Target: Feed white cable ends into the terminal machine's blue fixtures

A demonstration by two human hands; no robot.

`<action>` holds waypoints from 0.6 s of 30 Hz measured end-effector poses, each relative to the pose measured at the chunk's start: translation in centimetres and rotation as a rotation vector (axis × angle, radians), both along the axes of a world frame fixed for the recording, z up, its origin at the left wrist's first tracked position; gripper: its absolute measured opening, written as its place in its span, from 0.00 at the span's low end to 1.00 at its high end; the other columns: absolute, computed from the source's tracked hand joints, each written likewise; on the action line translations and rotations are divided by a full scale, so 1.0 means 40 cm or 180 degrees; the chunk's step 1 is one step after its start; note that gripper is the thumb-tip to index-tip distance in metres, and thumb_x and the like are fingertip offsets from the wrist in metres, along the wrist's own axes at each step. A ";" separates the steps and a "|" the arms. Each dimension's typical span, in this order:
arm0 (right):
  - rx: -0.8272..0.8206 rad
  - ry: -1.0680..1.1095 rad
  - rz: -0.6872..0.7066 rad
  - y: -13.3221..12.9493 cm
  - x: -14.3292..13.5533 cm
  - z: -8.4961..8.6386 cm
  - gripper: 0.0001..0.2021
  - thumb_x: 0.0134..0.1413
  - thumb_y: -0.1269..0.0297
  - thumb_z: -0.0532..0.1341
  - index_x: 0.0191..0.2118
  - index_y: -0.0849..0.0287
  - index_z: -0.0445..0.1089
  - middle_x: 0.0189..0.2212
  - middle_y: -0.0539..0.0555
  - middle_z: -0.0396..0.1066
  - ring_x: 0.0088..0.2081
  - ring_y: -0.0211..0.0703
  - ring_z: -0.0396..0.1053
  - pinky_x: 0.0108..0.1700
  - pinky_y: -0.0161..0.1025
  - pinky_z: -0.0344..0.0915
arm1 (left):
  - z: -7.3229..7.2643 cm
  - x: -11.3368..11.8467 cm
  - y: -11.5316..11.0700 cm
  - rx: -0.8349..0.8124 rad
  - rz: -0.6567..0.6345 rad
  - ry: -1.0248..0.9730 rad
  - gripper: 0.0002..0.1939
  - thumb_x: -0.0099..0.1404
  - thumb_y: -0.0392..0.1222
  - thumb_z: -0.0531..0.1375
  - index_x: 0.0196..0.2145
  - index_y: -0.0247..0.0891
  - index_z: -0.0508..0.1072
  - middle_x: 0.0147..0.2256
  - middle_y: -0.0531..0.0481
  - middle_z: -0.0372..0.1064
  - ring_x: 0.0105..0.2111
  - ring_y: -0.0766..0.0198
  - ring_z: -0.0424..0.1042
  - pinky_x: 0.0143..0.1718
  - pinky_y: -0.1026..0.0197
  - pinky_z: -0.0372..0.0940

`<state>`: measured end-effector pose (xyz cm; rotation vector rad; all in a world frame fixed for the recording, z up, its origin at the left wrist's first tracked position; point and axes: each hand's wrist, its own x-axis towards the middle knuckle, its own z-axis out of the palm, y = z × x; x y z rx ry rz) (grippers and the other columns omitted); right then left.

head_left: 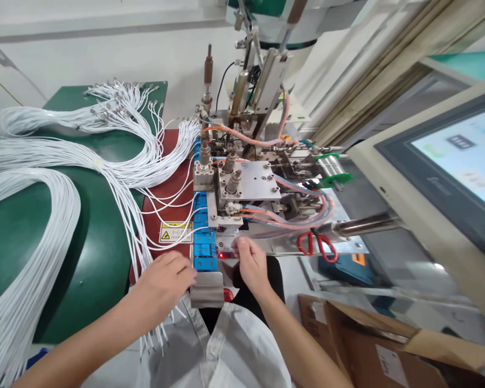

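My left hand [166, 285] is closed, its fingers curled together just left of the lowest blue fixture block [205, 263]. Whatever lies between those fingertips is hidden. White cables [135, 231] hang in a bundle behind and below this hand. On the other side of the blue blocks, my right hand [251, 264] has its fingers bent in against the thumb, by the front edge of the machine [250, 180]. I cannot make out what it holds, if anything. Several single white cables run from the bundle into the row of blue blocks.
More white cable bundles [60, 215] lie across the green table [92, 237]. A yellow warning label [175, 232] is on the red-brown surface. Red-handled scissors [317, 245] lie at the machine's right edge. A touch screen [461, 145] and cardboard boxes [372, 345] stand at the right.
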<state>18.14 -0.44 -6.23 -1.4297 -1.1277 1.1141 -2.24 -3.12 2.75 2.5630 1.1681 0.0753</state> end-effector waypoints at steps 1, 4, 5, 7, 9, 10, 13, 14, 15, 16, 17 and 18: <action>0.0013 0.0071 -0.0020 -0.003 0.005 0.002 0.19 0.56 0.50 0.50 0.22 0.59 0.61 0.19 0.48 0.58 0.23 0.36 0.56 0.26 0.34 0.55 | 0.010 -0.011 -0.013 -0.0301 -0.0124 0.0113 0.07 0.63 0.35 0.53 0.33 0.38 0.71 0.33 0.48 0.66 0.35 0.60 0.63 0.37 0.58 0.59; 0.0045 0.0209 -0.0110 -0.008 0.018 0.009 0.20 0.55 0.50 0.51 0.20 0.59 0.60 0.17 0.47 0.57 0.21 0.35 0.55 0.25 0.33 0.53 | 0.028 -0.040 -0.042 -0.0732 -0.0164 0.0467 0.06 0.60 0.34 0.56 0.26 0.37 0.70 0.30 0.48 0.64 0.35 0.59 0.62 0.36 0.58 0.57; 0.0051 0.0235 -0.0139 -0.009 0.020 0.012 0.20 0.55 0.50 0.51 0.20 0.59 0.60 0.17 0.47 0.56 0.21 0.35 0.54 0.24 0.33 0.52 | 0.031 -0.044 -0.046 -0.0772 -0.0127 0.0543 0.06 0.60 0.32 0.56 0.25 0.37 0.69 0.31 0.48 0.63 0.36 0.58 0.62 0.37 0.58 0.57; 0.0061 0.0275 -0.0181 -0.011 0.022 0.019 0.21 0.54 0.50 0.51 0.19 0.59 0.60 0.16 0.47 0.56 0.20 0.34 0.53 0.24 0.33 0.52 | 0.033 -0.043 -0.043 -0.0885 -0.0090 0.0569 0.08 0.60 0.31 0.54 0.25 0.37 0.68 0.31 0.48 0.64 0.35 0.59 0.62 0.37 0.57 0.56; 0.0071 0.0306 -0.0188 -0.016 0.019 0.029 0.20 0.54 0.50 0.52 0.19 0.60 0.60 0.16 0.47 0.56 0.20 0.34 0.54 0.23 0.33 0.52 | 0.032 -0.030 -0.028 -0.1053 -0.0060 0.0367 0.09 0.63 0.32 0.51 0.26 0.37 0.68 0.30 0.50 0.64 0.33 0.61 0.63 0.36 0.59 0.56; 0.0075 0.0335 -0.0167 -0.022 0.017 0.035 0.20 0.54 0.51 0.53 0.19 0.60 0.61 0.16 0.47 0.57 0.20 0.34 0.54 0.23 0.33 0.53 | 0.030 -0.019 -0.019 -0.1120 0.0039 0.0191 0.10 0.64 0.34 0.50 0.28 0.37 0.68 0.30 0.51 0.65 0.33 0.62 0.63 0.35 0.60 0.57; 0.0178 0.0512 0.0013 -0.047 0.006 0.053 0.18 0.55 0.53 0.52 0.22 0.60 0.65 0.18 0.49 0.61 0.21 0.35 0.58 0.24 0.33 0.57 | 0.020 0.019 0.007 -0.1102 0.0703 -0.0540 0.09 0.66 0.37 0.48 0.34 0.39 0.67 0.31 0.52 0.67 0.32 0.64 0.66 0.35 0.63 0.58; 0.0264 0.0585 0.0085 -0.056 0.002 0.060 0.18 0.56 0.54 0.51 0.25 0.60 0.68 0.19 0.50 0.63 0.22 0.35 0.59 0.25 0.34 0.58 | 0.014 0.033 0.013 -0.1042 0.0925 -0.0789 0.08 0.66 0.38 0.48 0.35 0.39 0.67 0.32 0.53 0.68 0.33 0.65 0.67 0.35 0.64 0.59; 0.0354 0.0632 0.0153 -0.065 -0.001 0.065 0.17 0.56 0.54 0.51 0.28 0.60 0.69 0.21 0.51 0.65 0.23 0.36 0.61 0.25 0.34 0.60 | 0.007 0.046 0.017 -0.0988 0.1069 -0.1003 0.08 0.66 0.39 0.49 0.36 0.40 0.67 0.33 0.53 0.68 0.34 0.65 0.67 0.35 0.64 0.59; 0.0434 0.0629 0.0198 -0.072 -0.005 0.071 0.15 0.55 0.55 0.52 0.31 0.59 0.70 0.23 0.52 0.67 0.24 0.37 0.63 0.26 0.35 0.61 | 0.000 0.058 0.019 -0.0949 0.1142 -0.1173 0.08 0.65 0.39 0.50 0.37 0.40 0.68 0.34 0.53 0.69 0.34 0.66 0.68 0.36 0.64 0.60; 0.0500 0.0570 0.0222 -0.077 -0.008 0.077 0.13 0.54 0.56 0.54 0.32 0.59 0.71 0.25 0.53 0.68 0.26 0.38 0.65 0.27 0.35 0.62 | -0.007 0.069 0.020 -0.0923 0.1166 -0.1302 0.08 0.65 0.38 0.50 0.38 0.40 0.68 0.35 0.53 0.70 0.35 0.66 0.68 0.37 0.65 0.60; 0.0535 0.0473 0.0237 -0.080 -0.010 0.082 0.10 0.53 0.58 0.56 0.32 0.59 0.71 0.27 0.53 0.69 0.27 0.39 0.66 0.28 0.35 0.63 | -0.013 0.079 0.021 -0.0919 0.1170 -0.1385 0.08 0.64 0.38 0.51 0.39 0.40 0.68 0.35 0.52 0.70 0.35 0.66 0.69 0.37 0.64 0.61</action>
